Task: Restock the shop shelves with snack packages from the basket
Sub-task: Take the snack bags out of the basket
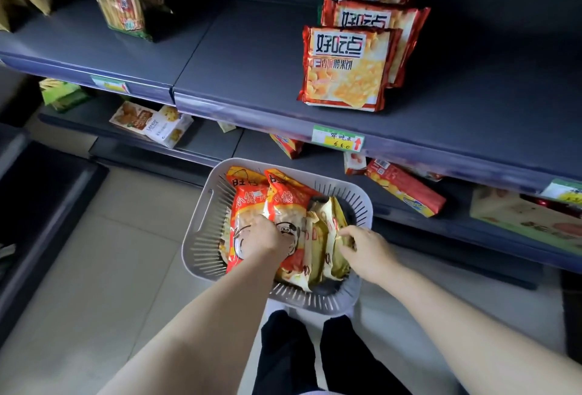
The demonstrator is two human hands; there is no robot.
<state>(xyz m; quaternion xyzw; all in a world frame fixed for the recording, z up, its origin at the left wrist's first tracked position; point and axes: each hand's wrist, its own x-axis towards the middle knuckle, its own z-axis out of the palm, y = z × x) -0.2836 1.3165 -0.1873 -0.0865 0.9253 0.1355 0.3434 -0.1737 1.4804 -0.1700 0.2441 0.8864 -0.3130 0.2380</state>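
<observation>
Seen from the head camera, the person leans over a pale slatted basket (201, 237) set low in front of their legs, close to the foot of the shelving. It is packed with snacks stood on edge: red-and-orange bags (252, 199) on the left, thinner yellow packs (318, 237) on the right. Both hands are down in it. The left hand (263, 235) has its fingers curled into the top of a red-and-orange bag and looks to be gripping it. The right hand (367, 248) pinches the upper edge of one of the yellow packs between fingertips and thumb. Nothing has left the basket, so I'd say this is the picking step, with each hand choosing a package to lift. Farther off and higher, the grey upper shelf (252, 63) has wide bare stretches. A row of red biscuit packs (345, 70) leans one behind another on its right part, above a green-and-yellow price tag (338, 138) on the shelf lip. The lower shelf (208, 139) holds a few boxes and packs lying loose. Next, I reckon, comes a firm hold and a straight pull upward so the neighbouring bags don't drag out too. Then each package must go to a bare spot, stood upright with its face forward. Which shelf suits them, I cannot tell.
</observation>
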